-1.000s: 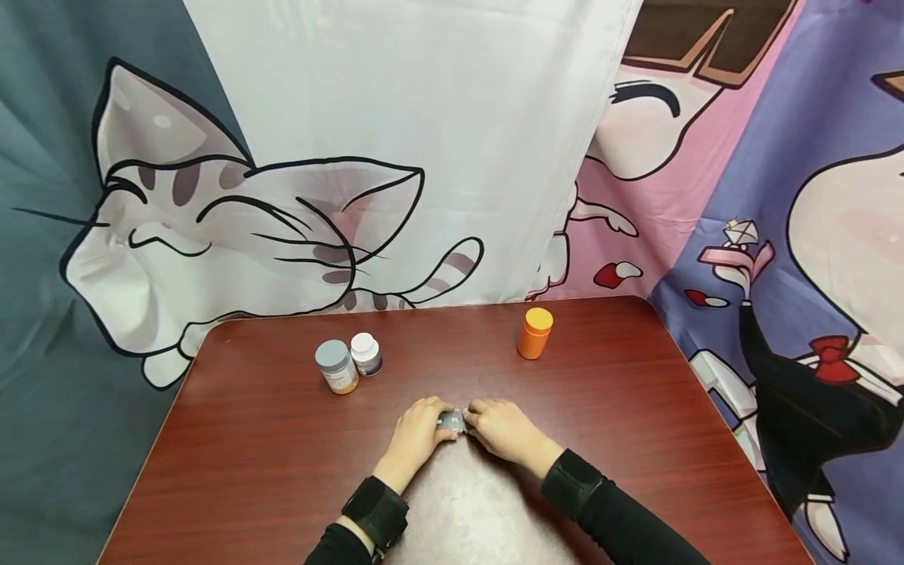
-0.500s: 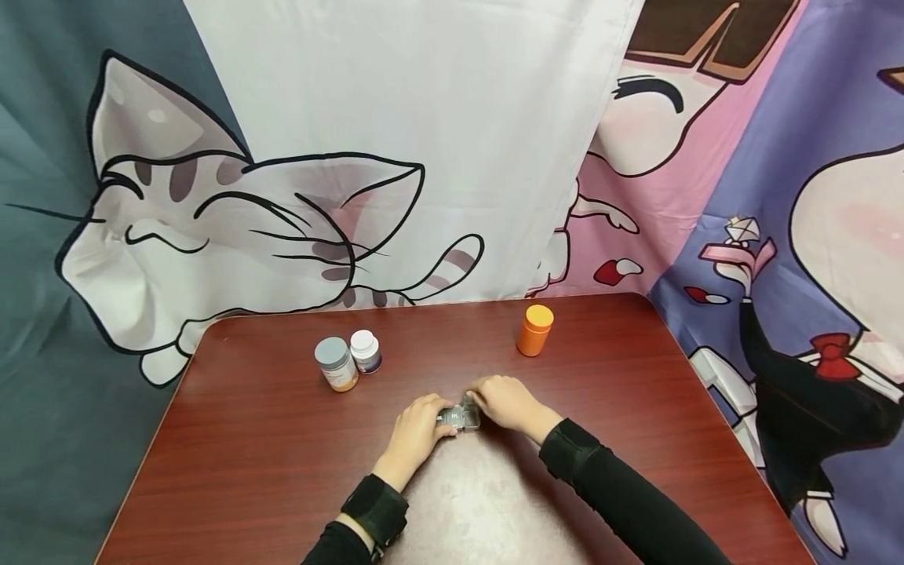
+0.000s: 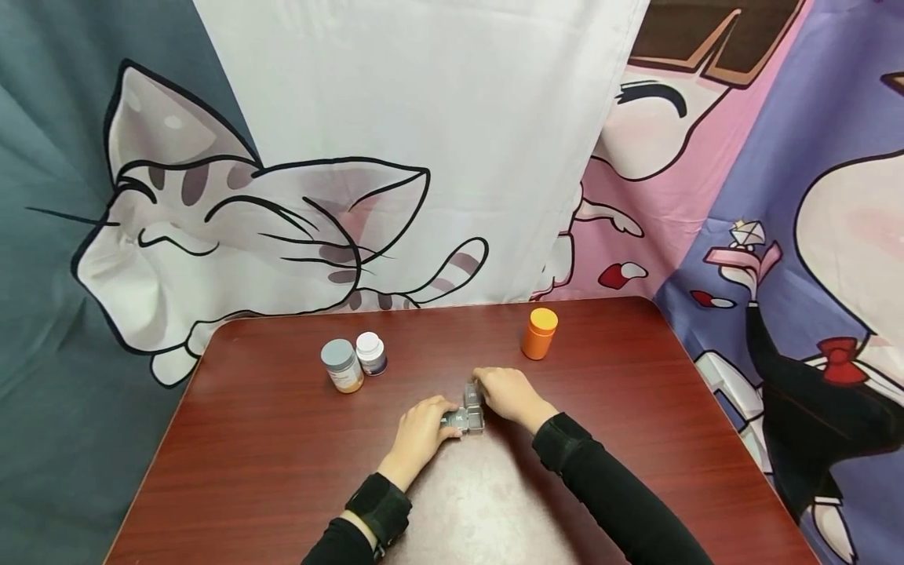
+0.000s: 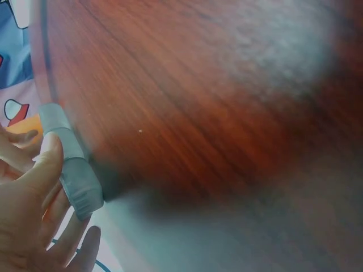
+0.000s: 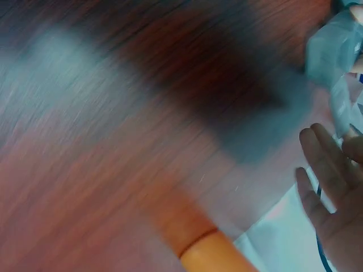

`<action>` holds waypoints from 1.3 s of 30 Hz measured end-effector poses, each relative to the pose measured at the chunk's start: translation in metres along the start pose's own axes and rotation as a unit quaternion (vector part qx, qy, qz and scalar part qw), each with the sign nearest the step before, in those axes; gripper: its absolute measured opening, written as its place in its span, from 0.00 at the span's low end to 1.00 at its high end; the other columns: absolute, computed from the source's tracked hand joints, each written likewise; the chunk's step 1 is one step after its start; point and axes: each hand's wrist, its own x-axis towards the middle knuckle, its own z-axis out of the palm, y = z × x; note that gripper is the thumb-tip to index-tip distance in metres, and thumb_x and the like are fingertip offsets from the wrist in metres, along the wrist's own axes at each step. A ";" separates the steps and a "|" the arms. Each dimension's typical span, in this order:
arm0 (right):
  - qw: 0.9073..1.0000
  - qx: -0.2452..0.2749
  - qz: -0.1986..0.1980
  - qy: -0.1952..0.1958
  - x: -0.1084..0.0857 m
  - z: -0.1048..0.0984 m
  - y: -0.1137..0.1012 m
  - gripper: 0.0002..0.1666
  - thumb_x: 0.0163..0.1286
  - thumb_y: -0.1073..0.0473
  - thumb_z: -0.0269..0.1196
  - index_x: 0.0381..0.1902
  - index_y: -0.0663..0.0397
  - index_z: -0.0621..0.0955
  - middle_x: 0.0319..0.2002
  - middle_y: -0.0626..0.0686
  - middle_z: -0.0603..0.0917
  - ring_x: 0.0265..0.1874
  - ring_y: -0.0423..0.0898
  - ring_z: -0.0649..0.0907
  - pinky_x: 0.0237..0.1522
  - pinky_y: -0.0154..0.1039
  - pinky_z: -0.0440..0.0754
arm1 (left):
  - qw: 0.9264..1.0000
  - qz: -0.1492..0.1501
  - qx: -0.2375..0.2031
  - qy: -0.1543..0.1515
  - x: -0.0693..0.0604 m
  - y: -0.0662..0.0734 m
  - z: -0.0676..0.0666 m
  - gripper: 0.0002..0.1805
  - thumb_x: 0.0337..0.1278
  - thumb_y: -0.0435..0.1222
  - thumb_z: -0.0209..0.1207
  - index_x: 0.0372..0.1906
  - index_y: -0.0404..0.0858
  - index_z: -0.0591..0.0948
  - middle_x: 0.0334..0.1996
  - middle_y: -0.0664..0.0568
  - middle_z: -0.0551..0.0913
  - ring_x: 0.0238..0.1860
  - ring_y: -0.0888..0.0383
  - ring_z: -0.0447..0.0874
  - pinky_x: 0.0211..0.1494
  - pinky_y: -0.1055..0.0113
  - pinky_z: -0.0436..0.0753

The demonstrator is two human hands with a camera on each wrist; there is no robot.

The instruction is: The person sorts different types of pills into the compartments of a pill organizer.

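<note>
Pinching the translucent pill organizer (image 3: 464, 421) mid wood-grain table (image 3: 247, 455) from 9 o'clock: L hand (image 3: 420, 431). R hand (image 3: 510, 395), 1 o'clock, at open lid (image 3: 472, 394); pinch or push, can't tell. Prob. light, stiff plastic, lid fragile; best hold = sides.

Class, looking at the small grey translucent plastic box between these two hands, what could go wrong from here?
The left hand grips one end of the grey box while the right hand holds its raised translucent lid; uneven force might twist the box loose.
Bending that upright lid too far could damage it.
The round grey-lidded jar and small white-capped bottle stand close together, so a stray knock might tip both.
</note>
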 end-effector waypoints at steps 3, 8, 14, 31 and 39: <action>0.999 -0.027 -0.035 -0.001 -0.002 -0.003 0.000 0.12 0.66 0.66 0.63 0.46 0.52 0.83 0.42 0.50 0.86 0.41 0.49 0.85 0.44 0.45 0.83 | 1.000 -0.004 0.003 -0.001 -0.001 -0.002 -0.001 0.22 0.41 0.45 0.75 0.46 0.41 0.87 0.38 0.55 0.84 0.41 0.53 0.85 0.39 0.55 0.83; 0.992 -0.083 -0.091 0.033 -0.002 -0.004 0.008 0.16 0.67 0.63 0.63 0.52 0.53 0.83 0.45 0.51 0.84 0.45 0.49 0.82 0.50 0.45 0.79 | 1.000 -0.008 0.009 -0.002 -0.002 -0.005 0.000 0.22 0.42 0.45 0.75 0.46 0.42 0.87 0.38 0.56 0.84 0.42 0.53 0.84 0.39 0.55 0.83; 0.984 -0.119 -0.112 0.076 0.000 -0.012 0.025 0.21 0.64 0.60 0.66 0.55 0.57 0.81 0.48 0.53 0.83 0.49 0.51 0.80 0.53 0.46 0.76 | 1.000 -0.009 0.017 -0.004 -0.004 -0.006 0.000 0.23 0.42 0.45 0.75 0.46 0.42 0.87 0.37 0.56 0.84 0.42 0.52 0.84 0.38 0.54 0.83; 0.986 -0.127 -0.077 0.074 0.006 -0.058 0.080 0.33 0.62 0.59 0.69 0.65 0.58 0.75 0.65 0.61 0.74 0.66 0.57 0.71 0.68 0.54 0.64 | 1.000 -0.006 0.012 -0.008 -0.003 -0.004 0.004 0.23 0.43 0.44 0.74 0.47 0.41 0.87 0.37 0.55 0.83 0.42 0.53 0.84 0.39 0.54 0.82; 0.994 -0.104 0.003 0.032 0.008 -0.073 0.093 0.36 0.65 0.55 0.67 0.70 0.54 0.71 0.71 0.61 0.67 0.71 0.59 0.63 0.71 0.56 0.58 | 0.999 0.004 0.032 0.008 -0.002 0.001 0.005 0.23 0.40 0.46 0.75 0.46 0.43 0.87 0.36 0.56 0.84 0.40 0.54 0.84 0.38 0.56 0.82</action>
